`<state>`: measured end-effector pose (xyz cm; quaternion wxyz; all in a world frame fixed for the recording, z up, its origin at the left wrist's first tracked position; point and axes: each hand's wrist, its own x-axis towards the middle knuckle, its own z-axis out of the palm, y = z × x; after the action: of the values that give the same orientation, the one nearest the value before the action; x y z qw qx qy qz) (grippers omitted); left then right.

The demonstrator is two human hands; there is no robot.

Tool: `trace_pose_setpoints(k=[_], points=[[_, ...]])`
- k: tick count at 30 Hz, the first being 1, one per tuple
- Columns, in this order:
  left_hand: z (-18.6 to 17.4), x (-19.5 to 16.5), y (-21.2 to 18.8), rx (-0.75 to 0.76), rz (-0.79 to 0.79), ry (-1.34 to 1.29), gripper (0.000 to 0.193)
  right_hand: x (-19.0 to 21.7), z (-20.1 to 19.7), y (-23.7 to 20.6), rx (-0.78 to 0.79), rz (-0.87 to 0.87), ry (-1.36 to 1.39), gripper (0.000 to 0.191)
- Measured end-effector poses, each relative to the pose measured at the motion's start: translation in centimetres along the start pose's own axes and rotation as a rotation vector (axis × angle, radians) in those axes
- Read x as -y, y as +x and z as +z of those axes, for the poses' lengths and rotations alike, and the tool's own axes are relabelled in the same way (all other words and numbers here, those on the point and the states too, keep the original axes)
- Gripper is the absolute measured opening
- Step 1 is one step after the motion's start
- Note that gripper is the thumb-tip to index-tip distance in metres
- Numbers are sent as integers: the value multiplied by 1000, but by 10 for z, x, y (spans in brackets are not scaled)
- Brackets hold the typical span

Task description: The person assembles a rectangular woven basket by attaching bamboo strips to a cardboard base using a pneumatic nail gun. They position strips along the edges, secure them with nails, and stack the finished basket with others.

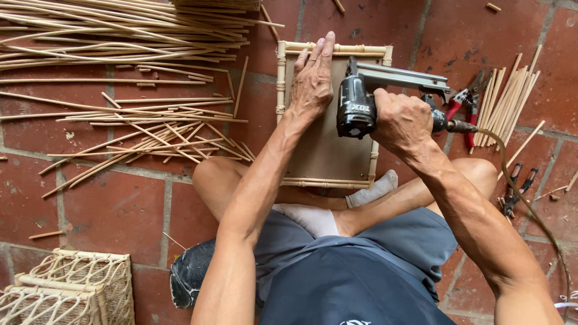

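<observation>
The right hand was closed around the grip of a black air nail gun, its nose at the right rail of a square rattan frame. The left hand lay flat — fingers spread open — pressing the frame's board near the top rail. Red-handled pruning shears lay at three o'clock, a loose bundle of rattan sticks at ten, a woven basket at seven.

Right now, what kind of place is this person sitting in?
Probably a small rattan craft workshop, set up on a red brick floor. Loose cane sticks lie in piles, a woven basket sits nearby, and the right hand holds a nail gun over a cane-framed panel steadied by the left hand.
</observation>
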<state>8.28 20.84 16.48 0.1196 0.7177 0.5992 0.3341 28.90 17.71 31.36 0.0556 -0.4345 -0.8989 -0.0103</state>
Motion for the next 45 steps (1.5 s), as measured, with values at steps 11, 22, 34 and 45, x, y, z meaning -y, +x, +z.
trace_pose_setpoints(k=[11,22,34,45], points=[[-26,10,12,1,57,-202,83,21,2,17,21,-24,43,18],[-52,49,32,-222,-644,-679,40,37,4,30,86,-57,25,11],[-54,44,33,-271,-719,-881,20,59,17,43,9,-108,-29,15],[-56,44,29,-257,-678,-831,24,71,26,46,22,-111,-54,16]])
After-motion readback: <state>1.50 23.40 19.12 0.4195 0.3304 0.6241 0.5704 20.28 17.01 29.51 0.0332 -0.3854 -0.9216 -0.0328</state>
